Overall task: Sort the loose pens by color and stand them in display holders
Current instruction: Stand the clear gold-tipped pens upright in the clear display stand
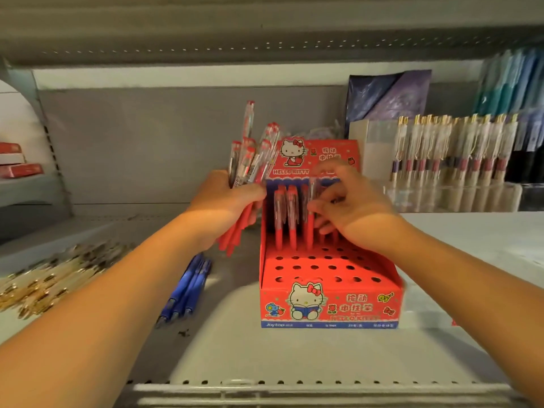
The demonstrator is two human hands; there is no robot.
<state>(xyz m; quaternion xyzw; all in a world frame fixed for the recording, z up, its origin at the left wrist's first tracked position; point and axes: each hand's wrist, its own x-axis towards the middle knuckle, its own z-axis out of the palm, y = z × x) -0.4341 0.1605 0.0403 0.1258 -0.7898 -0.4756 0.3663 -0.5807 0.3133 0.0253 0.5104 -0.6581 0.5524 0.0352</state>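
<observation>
At far left sit red boxes (17, 164), with a heap of gold pens (53, 278) in the lower left of the frame. Left of centre, the left hand (226, 201) grips a bundle of red pens (250, 160), caps up. Below it, blue pens (188, 290) lie on the shelf (294, 363). The red holder (329, 304) stands at centre, with standing pens (285, 213) in its back row. The right hand (350, 201), blurred, pinches a pen (312, 189) upright in that row. At upper right is a clear rack (441, 195) of pens.
</observation>
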